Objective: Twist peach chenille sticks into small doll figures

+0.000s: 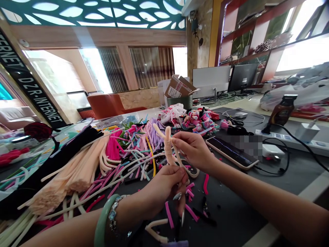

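In the head view, we look down at a twisted figure of peach chenille stems, held up between the person's two hands above a dark tabletop. The left hand is closed around its lower end, and the right hand pinches it from the right side between thumb and fingers. We see the figure's long axis standing nearly upright, with one thin stem slanting across it from upper left to lower right. The right hand is nearer its upper part, and the left lies beneath it.

Left of the figure, we find a heap of loose pink, lilac and white pipe cleaners beside a thick bundle of long peach pipe cleaners. Beyond it sits a cluster of twisted pink and teal pieces, and right of it lies a black smartphone. Below it, short magenta stem pieces are scattered. A pale green jade bangle circles the left wrist.
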The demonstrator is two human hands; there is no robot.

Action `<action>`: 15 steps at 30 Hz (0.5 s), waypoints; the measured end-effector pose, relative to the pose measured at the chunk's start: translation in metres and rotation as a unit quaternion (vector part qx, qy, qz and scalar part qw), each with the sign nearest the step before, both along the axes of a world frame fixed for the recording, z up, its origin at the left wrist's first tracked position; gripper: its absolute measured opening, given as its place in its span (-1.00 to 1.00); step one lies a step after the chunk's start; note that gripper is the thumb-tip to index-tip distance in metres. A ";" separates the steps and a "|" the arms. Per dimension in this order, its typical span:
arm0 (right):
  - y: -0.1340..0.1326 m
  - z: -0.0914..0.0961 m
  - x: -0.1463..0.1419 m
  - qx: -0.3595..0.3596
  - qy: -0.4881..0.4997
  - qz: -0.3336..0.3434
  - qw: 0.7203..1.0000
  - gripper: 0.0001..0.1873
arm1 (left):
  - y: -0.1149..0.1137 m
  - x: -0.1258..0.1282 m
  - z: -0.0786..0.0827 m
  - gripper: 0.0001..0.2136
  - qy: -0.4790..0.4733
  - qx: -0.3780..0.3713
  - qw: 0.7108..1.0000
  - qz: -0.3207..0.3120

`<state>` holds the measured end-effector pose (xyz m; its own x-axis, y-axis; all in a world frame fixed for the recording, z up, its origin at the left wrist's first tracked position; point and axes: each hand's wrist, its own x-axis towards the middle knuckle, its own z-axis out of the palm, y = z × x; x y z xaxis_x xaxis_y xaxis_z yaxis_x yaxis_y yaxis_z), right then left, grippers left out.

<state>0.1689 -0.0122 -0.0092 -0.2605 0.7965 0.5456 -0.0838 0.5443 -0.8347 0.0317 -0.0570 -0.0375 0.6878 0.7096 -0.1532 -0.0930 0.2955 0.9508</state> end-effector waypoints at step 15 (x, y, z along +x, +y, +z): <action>0.010 0.008 0.008 0.021 0.045 -0.023 0.999 -0.81 | 0.045 -0.063 0.069 -0.14 0.178 0.047 0.909 -0.373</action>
<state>0.1768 -0.0024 -0.0015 -0.1727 0.7826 0.5981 -0.1311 0.5836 -0.8014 -0.0310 -0.0116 0.0319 0.9017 0.0868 -0.4236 0.4191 0.0653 0.9056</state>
